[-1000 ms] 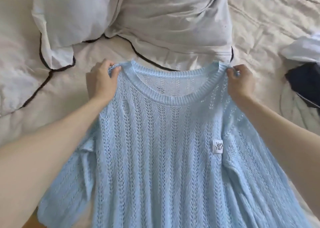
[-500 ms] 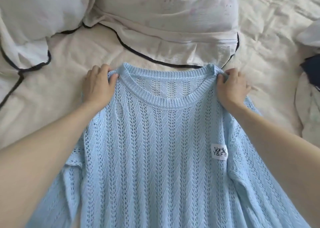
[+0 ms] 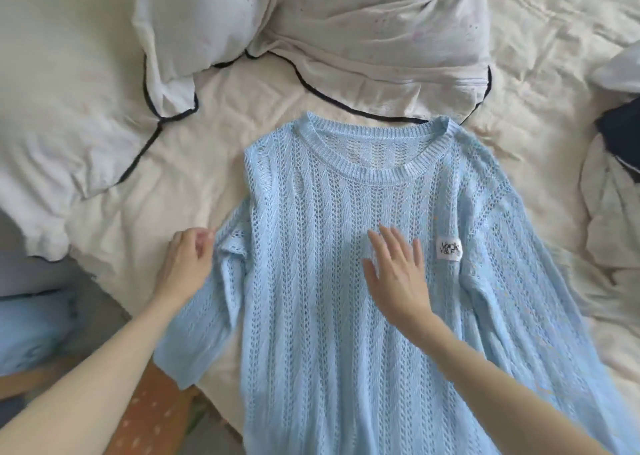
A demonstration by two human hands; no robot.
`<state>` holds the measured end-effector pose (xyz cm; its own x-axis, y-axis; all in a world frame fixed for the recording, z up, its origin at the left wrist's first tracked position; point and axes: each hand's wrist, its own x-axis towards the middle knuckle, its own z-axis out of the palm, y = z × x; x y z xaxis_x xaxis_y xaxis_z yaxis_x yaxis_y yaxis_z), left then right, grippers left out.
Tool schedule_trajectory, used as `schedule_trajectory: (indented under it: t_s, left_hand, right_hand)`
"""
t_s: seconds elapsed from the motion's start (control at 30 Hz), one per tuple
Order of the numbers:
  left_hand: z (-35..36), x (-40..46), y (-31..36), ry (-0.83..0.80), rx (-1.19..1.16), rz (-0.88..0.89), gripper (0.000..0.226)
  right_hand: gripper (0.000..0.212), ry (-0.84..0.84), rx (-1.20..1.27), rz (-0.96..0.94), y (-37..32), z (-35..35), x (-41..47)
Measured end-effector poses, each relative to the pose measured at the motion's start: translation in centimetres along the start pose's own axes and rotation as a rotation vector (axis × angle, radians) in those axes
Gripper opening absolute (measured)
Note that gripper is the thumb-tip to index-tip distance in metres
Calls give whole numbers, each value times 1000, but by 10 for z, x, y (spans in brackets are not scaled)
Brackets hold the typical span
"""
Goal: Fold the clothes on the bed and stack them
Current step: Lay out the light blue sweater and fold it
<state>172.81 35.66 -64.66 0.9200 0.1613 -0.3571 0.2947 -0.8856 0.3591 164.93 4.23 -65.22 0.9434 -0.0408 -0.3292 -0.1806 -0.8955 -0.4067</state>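
**Sweater laid flat, one palm on the knit**

Both hands are down on the pale blue sweater [image 3: 329,281]. My right hand [image 3: 394,271] lies flat on the chest with fingers straight and slightly spread, palm pressing the open-weave knit just left of a small white sewn label [image 3: 449,249] with dark lettering. My left hand [image 3: 187,264] sits at the sweater's left edge beside the shoulder seam, fingers curled in; they look to be at the fold of the sleeve, but I cannot tell whether they actually pinch the fabric.

The sweater lies face up on the bed [image 3: 242,115], neckline away from me, hem running out of the bottom of the view. Its knit is lacy, with vertical columns of eyelets, and the round collar is a thicker ribbed band. The left sleeve is doubled into a soft ridge; the right sleeve spreads out flat toward the lower right.

The bed's cream cover is crumpled. Beyond the collar are two white pillows [image 3: 363,32] with thin dark piping, rumpled and puffy. At the right edge lies a dark navy garment [image 3: 620,139] among pale fabric.
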Motion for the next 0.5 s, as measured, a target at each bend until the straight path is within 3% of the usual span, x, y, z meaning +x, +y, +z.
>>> schedule_trajectory:
  t_s: [0.2, 0.33, 0.5]
  left_hand:
    - [-2, -43, -60, -190, 13, -66, 35]
    - [-21, -47, -79, -98, -134, -10, 17]
    - [-73, -29, -113, 73, -204, -36, 18]
  right_hand:
    - [57, -170, -8, -17, -54, 47, -64]
    - [60, -221, -27, 10, -84, 68, -89]
    - [62, -265, -60, 84, -128, 85, -95]
